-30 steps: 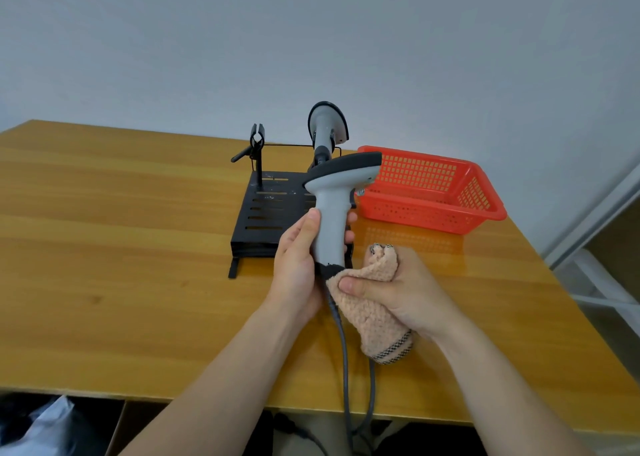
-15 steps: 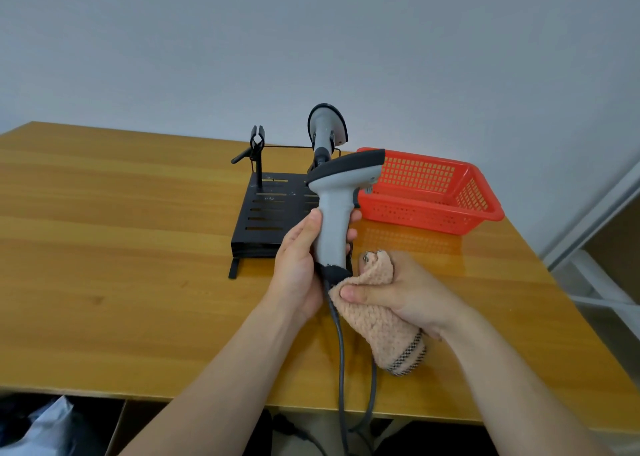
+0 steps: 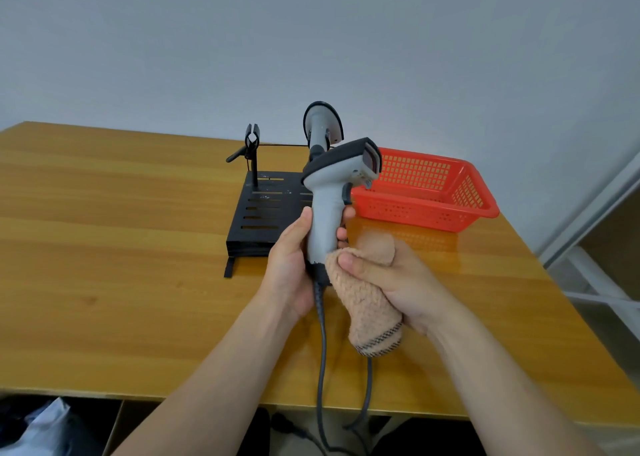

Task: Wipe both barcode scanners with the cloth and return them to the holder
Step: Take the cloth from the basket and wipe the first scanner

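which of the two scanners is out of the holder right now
The nearer scanner, gripped by the left hand with the cloth at its base. The other scanner stands in the black holder behind it.

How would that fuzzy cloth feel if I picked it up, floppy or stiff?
Probably floppy: the cloth bunches inside the right hand, its end drooping below. Likely light and soft, since it looks fluffy. Its nubby pile probably grips, not slips.
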